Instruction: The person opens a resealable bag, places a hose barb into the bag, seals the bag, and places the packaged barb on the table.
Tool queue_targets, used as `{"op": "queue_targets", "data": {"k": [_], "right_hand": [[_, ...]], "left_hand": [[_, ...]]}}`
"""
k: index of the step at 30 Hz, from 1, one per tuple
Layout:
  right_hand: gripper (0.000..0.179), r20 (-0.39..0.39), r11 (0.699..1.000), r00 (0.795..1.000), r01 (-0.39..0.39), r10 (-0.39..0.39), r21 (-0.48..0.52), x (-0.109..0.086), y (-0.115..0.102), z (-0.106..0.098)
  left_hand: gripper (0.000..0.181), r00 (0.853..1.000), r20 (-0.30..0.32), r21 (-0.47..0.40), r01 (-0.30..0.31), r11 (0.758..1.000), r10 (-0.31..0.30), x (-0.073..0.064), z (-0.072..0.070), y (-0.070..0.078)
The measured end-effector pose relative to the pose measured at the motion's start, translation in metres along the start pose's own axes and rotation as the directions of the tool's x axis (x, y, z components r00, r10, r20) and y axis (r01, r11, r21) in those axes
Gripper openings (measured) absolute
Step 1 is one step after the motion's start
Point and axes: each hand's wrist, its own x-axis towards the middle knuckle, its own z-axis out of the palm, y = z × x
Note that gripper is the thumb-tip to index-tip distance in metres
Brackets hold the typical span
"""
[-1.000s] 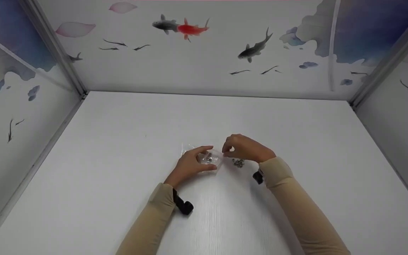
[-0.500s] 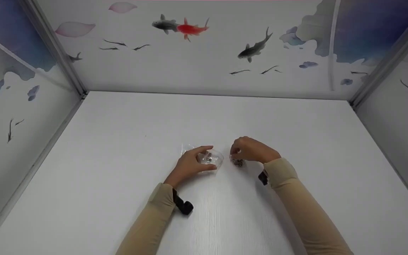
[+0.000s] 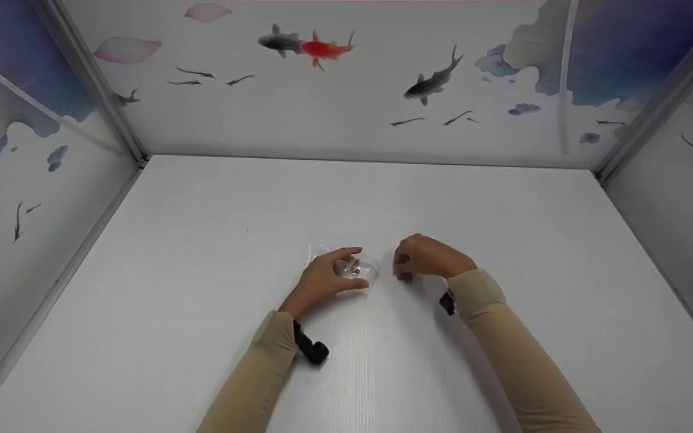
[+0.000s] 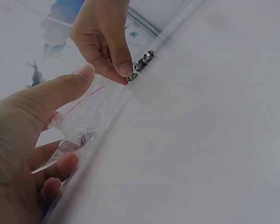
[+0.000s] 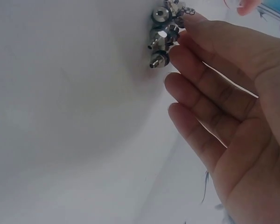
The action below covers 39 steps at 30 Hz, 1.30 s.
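My left hand (image 3: 321,275) holds a clear zip bag (image 3: 370,268), its thumb and fingers spread around the bag. In the left wrist view the bag (image 4: 91,109) gapes toward the right hand, with a red line near its mouth and a small metal piece (image 4: 83,139) inside. Just right of the bag, my right hand (image 3: 431,255) reaches down to a small pile of shiny metal fittings (image 3: 405,278). Thumb and forefinger pinch one small metal fitting (image 4: 132,77) at the pile's edge. Ringed bodies and thin stems show on the piled fittings (image 5: 159,37) in the right wrist view.
Both hands work over a white table (image 3: 346,373). Printed panels with fish surround it, the back panel (image 3: 358,108) beyond the far edge and others at left and right. More clear plastic (image 3: 317,249) lies behind the left hand.
My right hand has moved from the bag's mouth rightward to the pile of fittings and now pinches one there. The left hand and the bag stay in place.
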Motion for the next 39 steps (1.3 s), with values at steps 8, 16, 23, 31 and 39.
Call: {"op": "queue_targets", "data": {"k": [8,16,23,31,39], "right_hand": [[0.008,0.006,1.000,1.000,-0.019,0.019,0.022,0.0000,0.0000,0.0034],[0.006,0.007,0.998,0.998,-0.064,0.064,0.029,0.0014,-0.0016,0.0067],[0.007,0.008,0.998,0.999,-0.049,0.048,0.029,-0.0002,-0.0017,0.0035],[0.007,0.017,0.999,0.999,-0.040,0.040,0.032,-0.0003,-0.0022,0.0008],[0.010,0.016,1.000,1.000,0.007,-0.007,0.009,-0.0001,0.0005,0.0003]], "left_hand": [[0.072,1.000,0.002,-0.018,0.014,1.000,-0.014,-0.0011,0.0007,0.0001],[0.072,1.000,-0.001,-0.016,0.017,1.000,-0.017,-0.0011,0.0025,-0.0009],[0.072,1.000,-0.003,-0.004,0.006,1.000,-0.006,0.0001,0.0014,0.0006],[0.071,1.000,-0.002,-0.006,-0.003,1.000,0.003,-0.0001,-0.0007,0.0010],[0.071,1.000,0.003,-0.005,0.000,1.000,0.000,-0.0005,-0.0010,0.0019]]}}
